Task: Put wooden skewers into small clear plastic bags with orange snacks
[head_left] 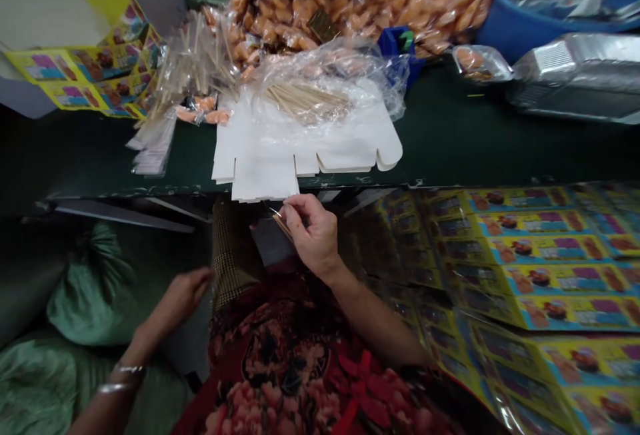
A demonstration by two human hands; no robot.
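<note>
My right hand (315, 232) pinches a few thin wooden sticks (283, 224) between thumb and fingers, just below the table's front edge. A shiny, wire-thin piece shows beside their tips. My left hand (187, 295) hangs lower at the left, apart from the table; motion blurs its fingers. In front of my right hand, flat white cardboard box blanks (265, 168) lie stacked, sticking out over the edge. On them rests a clear plastic bag (370, 92) with a bundle of wooden sticks (307, 102).
Orange wrapped pieces (350, 5) heap at the back. Packed sticks (193, 55) and yellow printed boxes (100, 65) stand left. A blue tub (505, 15) and silver packet (580, 78) are right. Many printed boxes (560, 278) stack below right; green sacks (90, 288) lie below left.
</note>
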